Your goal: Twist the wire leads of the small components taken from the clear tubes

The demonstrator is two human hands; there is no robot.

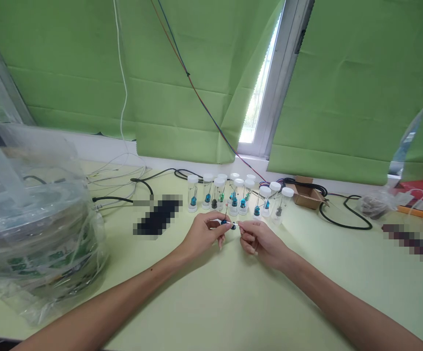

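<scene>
My left hand [208,233] is closed, with thumb and fingers pinching a small dark blue piece [224,222] that has a thin reddish stem standing up from it. Facing it, my right hand [258,238] is pinched on a thin white stick [236,224], whose far end reaches the fingers of my left hand. A small dark round bit shows by the stick; whether it is joined to it I cannot tell. Just behind both hands stand several clear vials [192,195] with white caps, most holding a small blue, green or grey piece with a thin stem.
A plastic-wrapped stack of reels [50,234] fills the left side of the table [211,302]. Black cables [346,224] and a small open cardboard box [306,195] lie at the back right. A red bag [421,190] is at far right. Green blinds [196,112] hang behind.
</scene>
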